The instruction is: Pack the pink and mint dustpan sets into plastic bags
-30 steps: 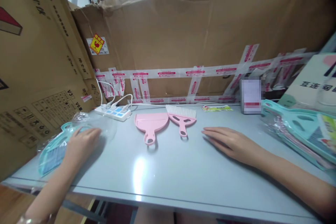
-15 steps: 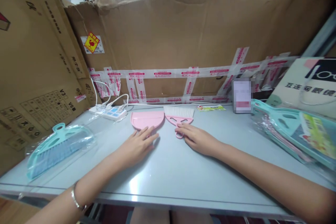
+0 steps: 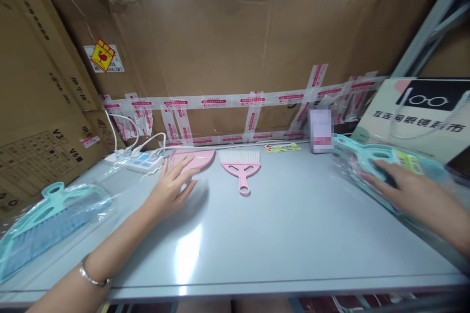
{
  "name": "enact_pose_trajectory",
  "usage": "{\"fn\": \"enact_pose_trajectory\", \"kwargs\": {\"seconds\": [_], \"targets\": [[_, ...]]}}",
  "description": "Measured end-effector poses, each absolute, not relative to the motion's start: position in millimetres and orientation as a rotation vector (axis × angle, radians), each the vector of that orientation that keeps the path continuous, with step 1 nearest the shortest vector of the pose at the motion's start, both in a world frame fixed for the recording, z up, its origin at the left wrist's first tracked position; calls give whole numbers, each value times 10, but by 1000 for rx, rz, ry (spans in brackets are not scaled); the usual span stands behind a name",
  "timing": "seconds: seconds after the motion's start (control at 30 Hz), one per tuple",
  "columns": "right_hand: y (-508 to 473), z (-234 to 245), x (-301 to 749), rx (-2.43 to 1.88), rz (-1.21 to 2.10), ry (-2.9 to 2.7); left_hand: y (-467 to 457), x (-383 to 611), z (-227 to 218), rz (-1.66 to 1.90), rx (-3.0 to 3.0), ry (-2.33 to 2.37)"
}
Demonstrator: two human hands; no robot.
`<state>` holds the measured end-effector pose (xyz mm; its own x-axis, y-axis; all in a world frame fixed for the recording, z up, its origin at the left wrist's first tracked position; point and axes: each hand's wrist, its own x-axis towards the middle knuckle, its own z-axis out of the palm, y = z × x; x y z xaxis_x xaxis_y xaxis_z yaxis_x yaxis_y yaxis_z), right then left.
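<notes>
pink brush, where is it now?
Head view: the pink brush lies flat on the table, centre-back, just right of the pink dustpan that the left hand touches, bristles toward the cardboard wall.

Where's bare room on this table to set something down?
Front middle of the table, between left hand and right hand, is bare; so is the stretch from pink brush to teal stack. Crowded left: power strip, pink dustpan, bagged teal set.

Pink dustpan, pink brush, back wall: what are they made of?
Pink dustpan: looks like moulded plastic, with a smooth, even colour and a soft sheen.
Pink brush: seemingly the same plastic, with white bristles that are probably synthetic.
Back wall: brown cardboard, matte, with a torn top edge and taped seams.
</notes>
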<state>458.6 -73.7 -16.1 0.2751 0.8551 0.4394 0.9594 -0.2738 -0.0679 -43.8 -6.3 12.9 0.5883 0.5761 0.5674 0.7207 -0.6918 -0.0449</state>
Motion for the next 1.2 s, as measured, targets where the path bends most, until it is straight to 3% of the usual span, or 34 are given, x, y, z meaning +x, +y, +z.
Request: {"fn": "enact_pose_trajectory", "kwargs": {"seconds": [0.17,0.27,0.33,0.47,0.57,0.63,0.73,0.87,1.0,1.2], "targets": [[-821,-108,4490,-2327,-665,-1523,-80,-459,178,-1076,-2526,-901],[-800,54,4151,-2089,-933,-1425,-233,-314,244,-1360,-2568,-915],[-786,185,3773,-1712,-1050,-1476,-363,-103,302,-1621,-2739,-1161],[-730,343,2819,-1075,-899,-1851,-517,438,414,-2325,-3210,-2058],[-622,297,2299,-785,-728,-2048,-457,655,429,-2940,-2831,-2219],[-519,221,2160,-717,-559,-2122,-360,628,394,-3070,-2494,-2263],[-355,109,2187,-813,-142,-2080,-207,419,322,-3027,-2284,-2241],[-200,30,2295,-1092,548,-1621,-81,189,245,-2998,-2328,-2134],[-191,33,2239,-1072,1204,-1207,-28,206,143,-2904,-2268,-2119],[-301,32,2031,-969,1547,-950,38,319,39,-2744,-2038,-2002]]}}
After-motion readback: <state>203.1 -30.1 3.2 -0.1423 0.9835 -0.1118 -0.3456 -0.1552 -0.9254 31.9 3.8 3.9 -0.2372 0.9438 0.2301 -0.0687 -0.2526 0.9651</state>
